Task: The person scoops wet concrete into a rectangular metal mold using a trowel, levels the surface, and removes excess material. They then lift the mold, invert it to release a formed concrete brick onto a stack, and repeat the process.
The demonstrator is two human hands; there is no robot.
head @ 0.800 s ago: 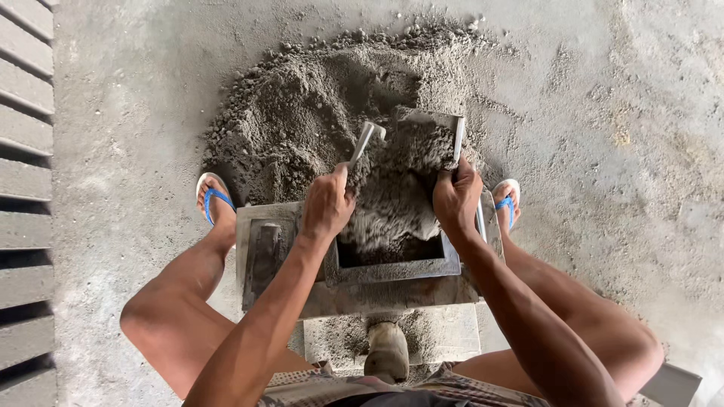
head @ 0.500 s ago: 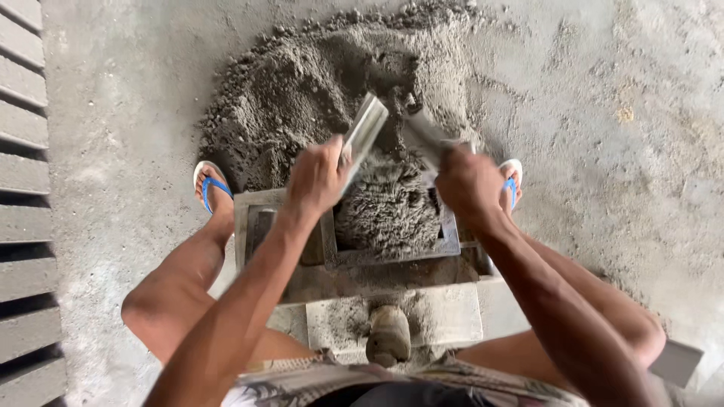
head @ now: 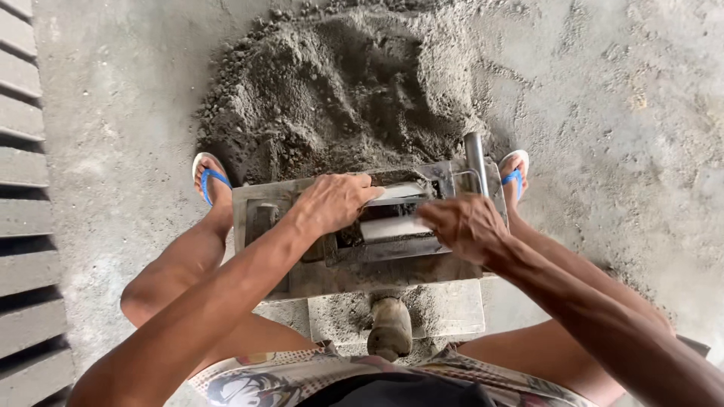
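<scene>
The person is squatting over a grey metal block mould (head: 260, 197) that is sitting on the rough concrete floor (head: 113, 113), just in front of a dark, coarse, lumpy heap of damp cement mix (head: 339, 83). The left hand (head: 335, 200) is closing its grip on one flat, pale metal plate (head: 398, 191) lying across the mould's open cavity, fingers curled over its near end. The right hand (head: 464, 226) is clamping its grip on a second flat plate (head: 392, 227), just beside and parallel to the first. A smooth round steel lever (head: 475, 160) is standing up at the mould's right end. Both feet are wearing white sandals with blue straps (head: 207, 177), planted either side of the mould. Long grey slabs (head: 23, 188) are lying in a row at the left edge.
</scene>
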